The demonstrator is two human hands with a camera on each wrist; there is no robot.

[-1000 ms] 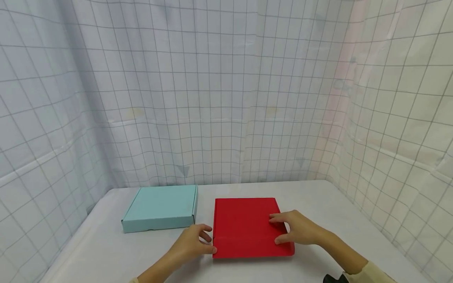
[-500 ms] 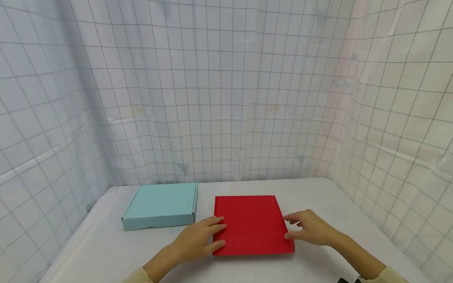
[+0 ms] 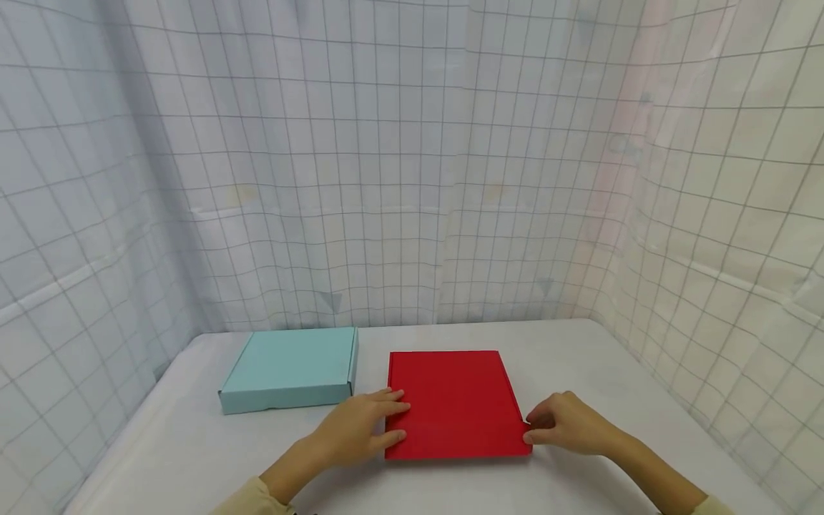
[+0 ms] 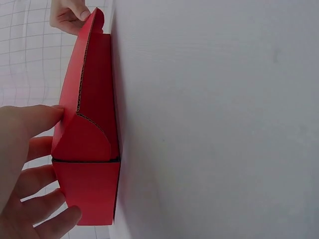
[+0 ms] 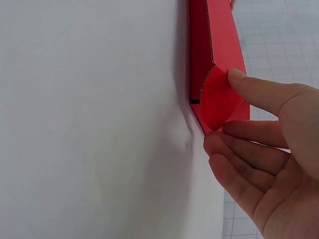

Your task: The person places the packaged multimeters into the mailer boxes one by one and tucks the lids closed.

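Observation:
A flat red cardboard box (image 3: 450, 400) lies on the table with its lid down. Its front flap hangs outside the front wall, seen in the left wrist view. My left hand (image 3: 357, 428) rests on the box's left edge, thumb and fingers extended over the lid and side. At the front right corner, my right hand (image 3: 569, 425) pinches the rounded side tab (image 5: 219, 99) of the lid. The thumb sits on the tab's upper fold and the fingers curl at its lower edge. What is inside the box is hidden.
A closed light blue cardboard box (image 3: 292, 365) lies to the left, behind my left hand. White cloth covers the table (image 3: 560, 357). White curtains (image 3: 412, 179) with a grid pattern hang at the back and both sides.
My left hand has come onto the box's left edge and lid from the front left corner. My right hand has moved off the lid to the front right corner and now pinches the tab.

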